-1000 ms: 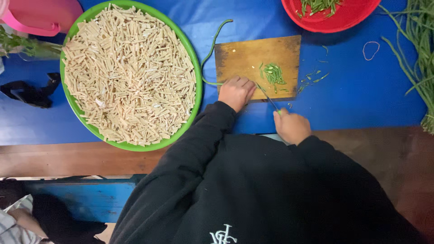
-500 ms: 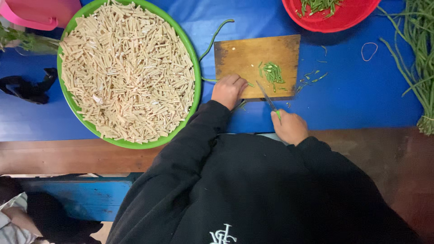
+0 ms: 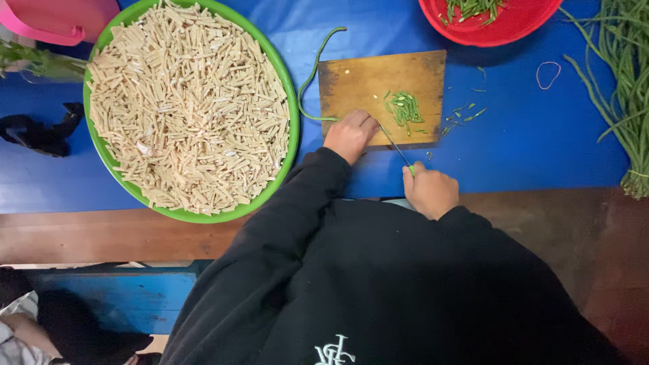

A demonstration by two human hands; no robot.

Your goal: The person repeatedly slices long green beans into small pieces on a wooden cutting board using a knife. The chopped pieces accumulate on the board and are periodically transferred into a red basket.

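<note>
My left hand (image 3: 349, 134) rests on the near left part of a wooden cutting board (image 3: 368, 81) and pins down a long green bean (image 3: 314, 64) that curls off the board's left edge. My right hand (image 3: 430, 190), just below the board, grips a knife (image 3: 396, 144) with a green handle; its blade angles up-left toward my left hand. A small heap of cut green bean pieces (image 3: 404, 108) lies on the board to the right of the blade. Black sleeves cover both arms.
A big green tray (image 3: 292, 108) of pale cut sticks sits left of the board. A red basket (image 3: 503, 30) with greens is at the top right, a bundle of long beans (image 3: 625, 88) at the right edge, a pink tub (image 3: 61, 17) at top left. A rubber band (image 3: 547, 73) lies on the blue table.
The view has shifted slightly. My left hand has slid a little along the bean on the board, and the knife blade stays beside it.
</note>
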